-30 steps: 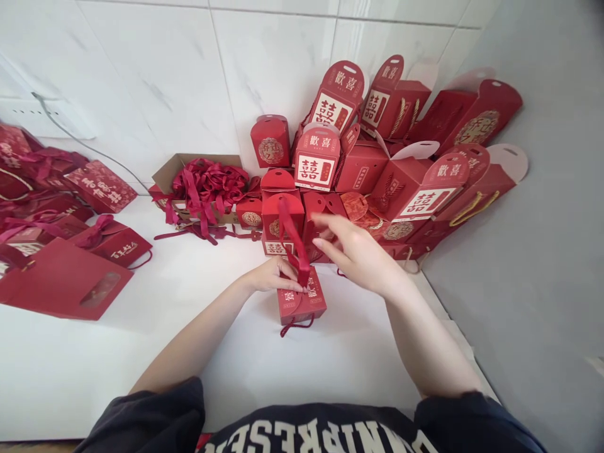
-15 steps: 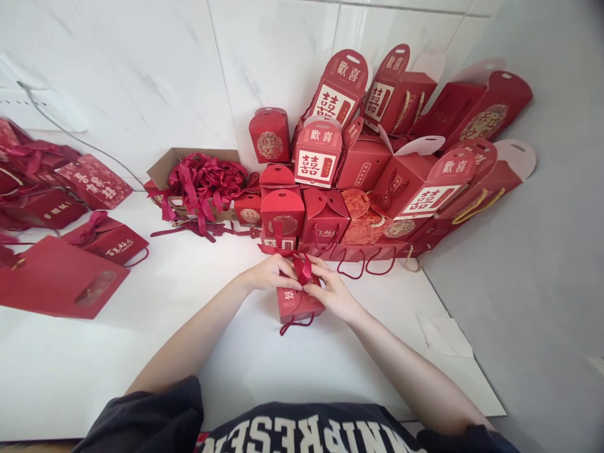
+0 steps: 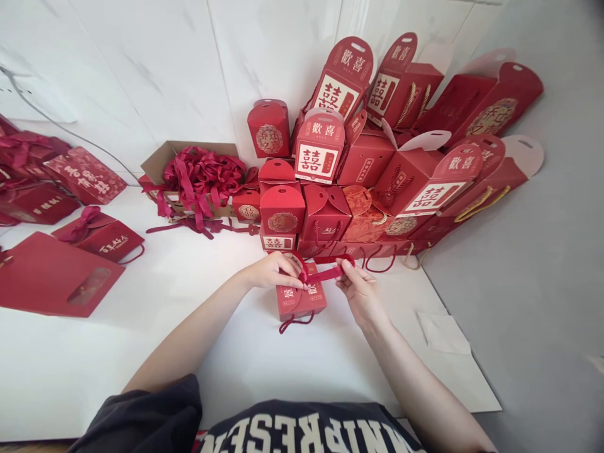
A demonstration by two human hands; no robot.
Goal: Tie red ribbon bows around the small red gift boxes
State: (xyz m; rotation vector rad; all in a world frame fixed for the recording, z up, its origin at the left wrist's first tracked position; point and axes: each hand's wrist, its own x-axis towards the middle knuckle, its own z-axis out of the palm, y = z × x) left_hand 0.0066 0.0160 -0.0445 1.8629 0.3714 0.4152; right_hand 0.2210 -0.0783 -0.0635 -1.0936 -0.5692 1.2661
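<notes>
In front of me on the white table sits a small red gift box (image 3: 301, 302) with a dark red cord handle toward me. A dark red ribbon (image 3: 325, 275) runs across its top. My left hand (image 3: 278, 270) is closed on the ribbon at the box's top left, thumb against the fingers. To the right of the box, my right hand (image 3: 361, 288) pinches the ribbon and holds a stretch of it out taut. Part of the ribbon behind the left fingers is hidden.
Stacked red gift boxes (image 3: 321, 154) stand against the wall behind my hands. Further left, a cardboard box (image 3: 158, 165) holds a heap of dark red ribbons (image 3: 205, 173). More red bags (image 3: 51, 277) lie at the far left. A white tissue (image 3: 443, 332) lies at right.
My right hand has moved right, away from the box, drawing the ribbon out sideways. My left hand stays near the box top. The view has shifted slightly.
</notes>
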